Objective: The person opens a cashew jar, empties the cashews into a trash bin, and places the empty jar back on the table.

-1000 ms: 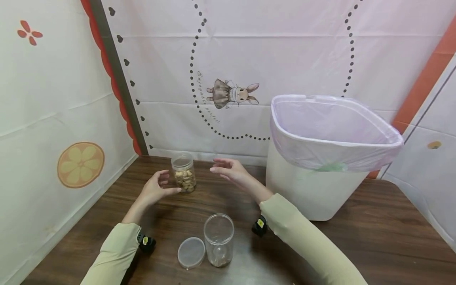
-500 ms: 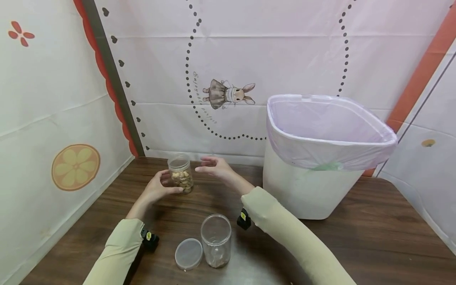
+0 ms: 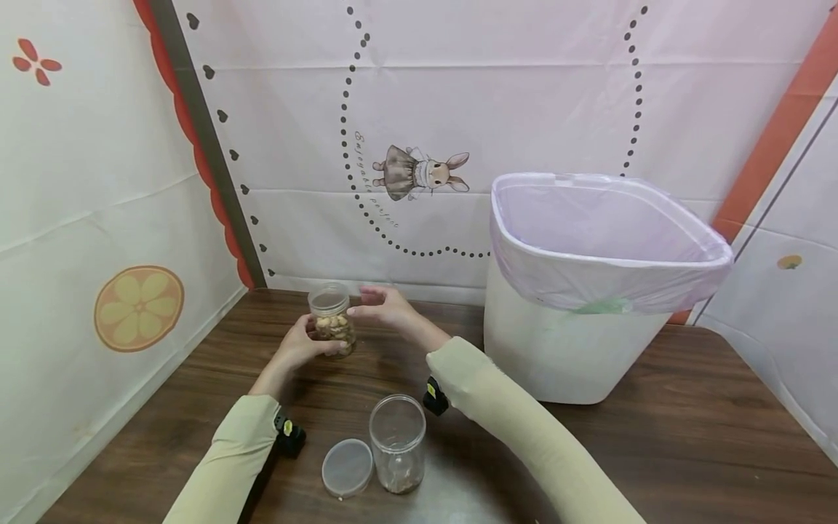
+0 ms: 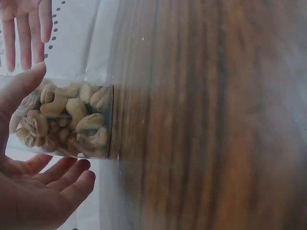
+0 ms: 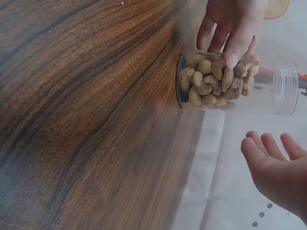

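We see the left hand [image 3: 300,346] gripping a jar of cashews [image 3: 332,318] at centre-left of the head view, thumb and fingers curled round its lower part; the jar stands upright at the far edge of the table [image 3: 687,437]. The right hand [image 3: 386,307] hovers just right of the jar near its top, fingers straight and relaxed, holding nothing; the right wrist view shows a gap between it and the jar. In the lower centre of the frame an open jar [image 3: 396,444] stands with a loose lid [image 3: 347,467] flat beside it on the left. A white bin [image 3: 589,291] with a liner sits right of centre.
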A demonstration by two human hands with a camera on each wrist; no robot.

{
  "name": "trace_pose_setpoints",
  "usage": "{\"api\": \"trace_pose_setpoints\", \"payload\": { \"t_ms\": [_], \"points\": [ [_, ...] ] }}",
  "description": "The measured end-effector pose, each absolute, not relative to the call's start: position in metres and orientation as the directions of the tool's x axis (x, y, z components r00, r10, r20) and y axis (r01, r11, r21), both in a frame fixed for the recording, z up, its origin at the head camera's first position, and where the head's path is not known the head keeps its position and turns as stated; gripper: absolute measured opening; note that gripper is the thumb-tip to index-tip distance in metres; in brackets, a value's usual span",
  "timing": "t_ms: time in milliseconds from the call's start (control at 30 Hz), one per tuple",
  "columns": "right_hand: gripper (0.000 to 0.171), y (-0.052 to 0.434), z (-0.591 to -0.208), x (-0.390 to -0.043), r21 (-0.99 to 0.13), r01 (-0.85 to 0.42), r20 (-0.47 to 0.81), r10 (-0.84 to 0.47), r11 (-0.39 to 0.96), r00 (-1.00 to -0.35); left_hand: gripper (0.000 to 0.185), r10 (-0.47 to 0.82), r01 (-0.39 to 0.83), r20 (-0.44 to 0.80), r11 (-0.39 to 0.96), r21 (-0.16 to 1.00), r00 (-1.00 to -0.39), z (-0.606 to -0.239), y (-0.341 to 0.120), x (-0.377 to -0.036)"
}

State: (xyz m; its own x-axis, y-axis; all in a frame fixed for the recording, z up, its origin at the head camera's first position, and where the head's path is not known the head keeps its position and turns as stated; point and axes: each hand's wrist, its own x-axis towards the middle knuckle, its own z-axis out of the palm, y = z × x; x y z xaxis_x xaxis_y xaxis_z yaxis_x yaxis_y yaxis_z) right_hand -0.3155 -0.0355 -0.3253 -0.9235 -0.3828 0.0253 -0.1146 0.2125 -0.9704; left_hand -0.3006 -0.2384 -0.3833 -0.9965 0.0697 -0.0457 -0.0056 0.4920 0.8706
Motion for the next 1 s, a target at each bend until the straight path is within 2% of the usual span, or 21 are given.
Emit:
{"api": "trace_pose_setpoints", "payload": {
  "t_ms": [233,533,767,1000],
  "points": [
    [0.06,-0.042,-0.325,-0.318,-0.963,-0.129,0.023,-0.405,0.237,-0.914,0.074,0.024,-0.043,-0.062,0.486,0.873,-0.998,-0.381,-0.235,-0.302],
    [0.061,-0.051,-0.328,-0.321,-0.963,-0.125,0.016,-0.408,0.241,-0.913,0.07,0.014,-0.041,-0.055,0.485,0.873,-0.998,-0.378,-0.231,-0.301],
    [0.062,-0.052,-0.321,-0.318,-0.971,-0.091,-0.005,-0.4,0.221,-0.916,0.064,0.002,-0.029,-0.036,0.54,0.841,-0.999,-0.377,-0.228,-0.3],
    [0.06,-0.048,-0.324,-0.322,-0.974,-0.107,0.024,-0.377,0.2,-0.926,0.07,-0.008,-0.007,-0.002,0.566,0.824,-1.0,-0.371,-0.222,-0.297]
  ]
}}
